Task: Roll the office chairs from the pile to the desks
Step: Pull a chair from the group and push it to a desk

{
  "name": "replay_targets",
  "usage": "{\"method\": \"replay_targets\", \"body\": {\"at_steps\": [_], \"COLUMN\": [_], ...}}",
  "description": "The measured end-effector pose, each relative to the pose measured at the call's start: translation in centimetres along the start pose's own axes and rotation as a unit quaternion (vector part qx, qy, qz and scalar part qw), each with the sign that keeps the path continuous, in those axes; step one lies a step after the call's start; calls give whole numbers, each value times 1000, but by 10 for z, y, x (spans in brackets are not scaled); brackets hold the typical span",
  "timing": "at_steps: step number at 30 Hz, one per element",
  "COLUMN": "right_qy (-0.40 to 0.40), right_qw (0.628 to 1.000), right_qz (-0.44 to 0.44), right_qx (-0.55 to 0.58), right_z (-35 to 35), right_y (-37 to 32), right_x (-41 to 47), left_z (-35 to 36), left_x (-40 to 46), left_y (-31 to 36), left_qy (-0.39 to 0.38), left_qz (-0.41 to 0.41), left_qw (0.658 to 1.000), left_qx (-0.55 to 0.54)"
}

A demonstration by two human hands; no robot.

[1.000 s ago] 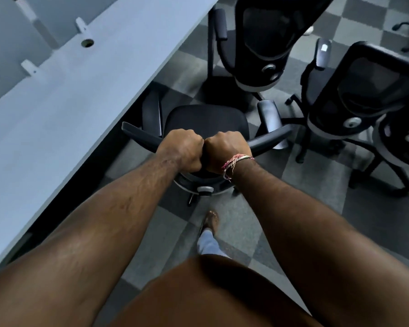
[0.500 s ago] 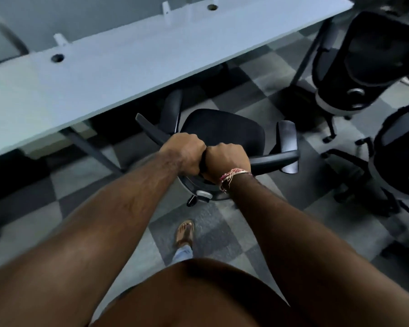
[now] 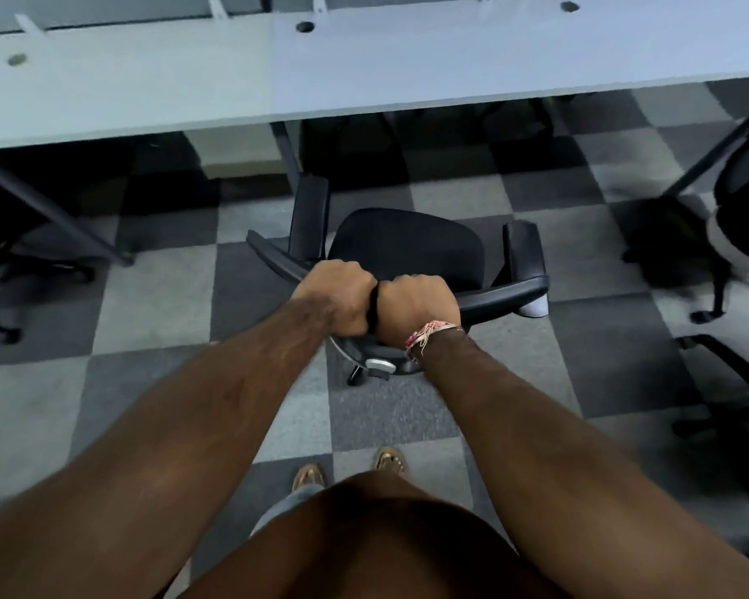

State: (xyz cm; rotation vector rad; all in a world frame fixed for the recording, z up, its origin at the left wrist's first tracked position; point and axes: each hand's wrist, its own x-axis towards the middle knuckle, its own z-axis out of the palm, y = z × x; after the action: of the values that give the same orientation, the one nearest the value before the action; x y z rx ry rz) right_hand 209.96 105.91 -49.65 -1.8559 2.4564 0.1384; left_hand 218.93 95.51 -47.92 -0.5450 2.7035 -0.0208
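The black office chair with a padded seat and curved plastic armrests (image 3: 407, 248) stands on the floor just short of the long pale grey desk (image 3: 364, 75), its seat facing the desk edge. The left hand (image 3: 336, 298) and the right hand (image 3: 416, 306) sit side by side, each grip curled tightly round the top of the chair's backrest.

The step in hand appears to be the final approach: the chair is lined up but not yet tucked under. The next move calls for a straight forward push, steering clear of the slanted desk leg (image 3: 286, 153) ahead.

The floor is grey and dark checkered carpet tile (image 3: 156, 296). More black chairs (image 3: 736, 235) stand at the right edge.
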Motion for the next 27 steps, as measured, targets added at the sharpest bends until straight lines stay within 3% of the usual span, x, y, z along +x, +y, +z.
{"method": "replay_targets", "body": {"at_steps": [19, 27], "right_qy": [25, 37], "right_qw": [986, 968], "right_qz": [-158, -240], "right_qx": [-37, -58], "right_z": [8, 4], "right_y": [-257, -328], "right_x": [-82, -86], "left_z": [114, 144], "left_x": [-280, -350], "left_y": [-68, -93], "left_qy": [8, 9], "left_qz": [-147, -205], "left_qw": [985, 975], "left_qx": [-89, -87]}}
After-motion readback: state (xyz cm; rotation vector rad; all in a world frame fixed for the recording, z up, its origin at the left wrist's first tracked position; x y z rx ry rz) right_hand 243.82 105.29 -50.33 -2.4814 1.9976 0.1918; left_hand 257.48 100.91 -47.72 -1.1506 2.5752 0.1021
